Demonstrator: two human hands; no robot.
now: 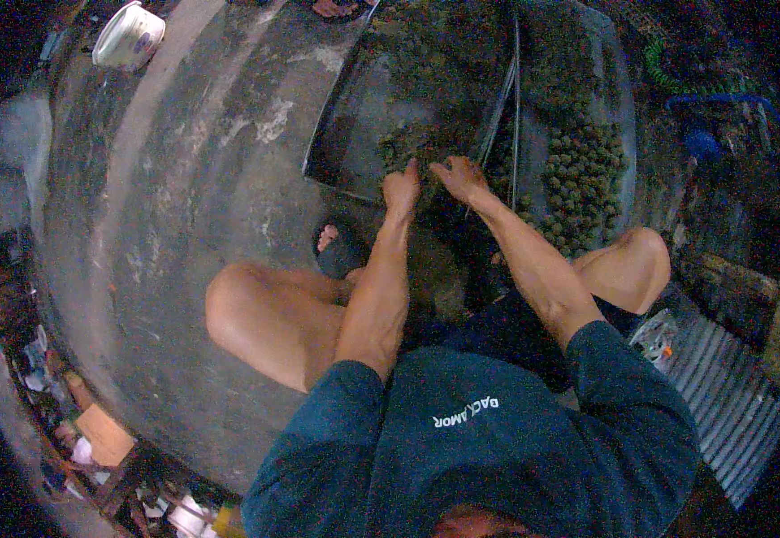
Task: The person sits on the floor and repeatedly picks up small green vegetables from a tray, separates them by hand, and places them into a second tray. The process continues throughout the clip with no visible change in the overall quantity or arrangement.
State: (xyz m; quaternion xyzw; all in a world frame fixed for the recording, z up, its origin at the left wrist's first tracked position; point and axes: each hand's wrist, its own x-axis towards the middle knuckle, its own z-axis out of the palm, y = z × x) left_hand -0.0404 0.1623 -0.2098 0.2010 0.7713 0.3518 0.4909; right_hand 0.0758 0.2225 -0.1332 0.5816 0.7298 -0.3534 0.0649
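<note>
My left hand is over the near part of a dark, shallow metal tray, its fingers curled at a heap of dark, clumpy material. Beside it, my right hand reaches in from the right with fingers bent towards the same material. The picture is too grainy to tell whether either hand holds some of it. More loose material covers the far part of the tray. Many small round dark balls lie on a sheet or tray to the right, past a thin metal edge.
A white plastic bucket lies at the upper left on the concrete floor. Part of another person's foot or hand shows at the top edge. Right of me are a corrugated metal sheet, a clear plastic bag and blue tubing.
</note>
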